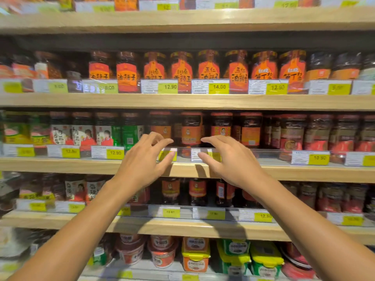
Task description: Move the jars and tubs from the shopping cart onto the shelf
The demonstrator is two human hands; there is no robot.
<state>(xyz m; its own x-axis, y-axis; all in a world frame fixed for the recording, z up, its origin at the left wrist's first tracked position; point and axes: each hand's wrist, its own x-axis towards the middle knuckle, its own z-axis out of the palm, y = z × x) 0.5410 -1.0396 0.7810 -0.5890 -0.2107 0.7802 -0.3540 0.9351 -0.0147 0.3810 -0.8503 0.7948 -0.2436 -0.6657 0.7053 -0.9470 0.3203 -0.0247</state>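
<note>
Both my hands are raised in front of the middle wooden shelf (60,164). My left hand (145,157) and my right hand (227,157) are empty, fingers spread, one on each side of a dark jar with a red lid and orange label (190,128). That jar stands on the shelf behind a clear plastic rail, in a row of similar jars (221,124). Neither hand touches it. The shopping cart is out of view.
Shelves above (182,101) and below (182,226) are packed with jars behind yellow price tags (115,153). Red, yellow and green tubs (195,254) fill the bottom shelf. Green and white labelled jars (105,130) stand left of my hands.
</note>
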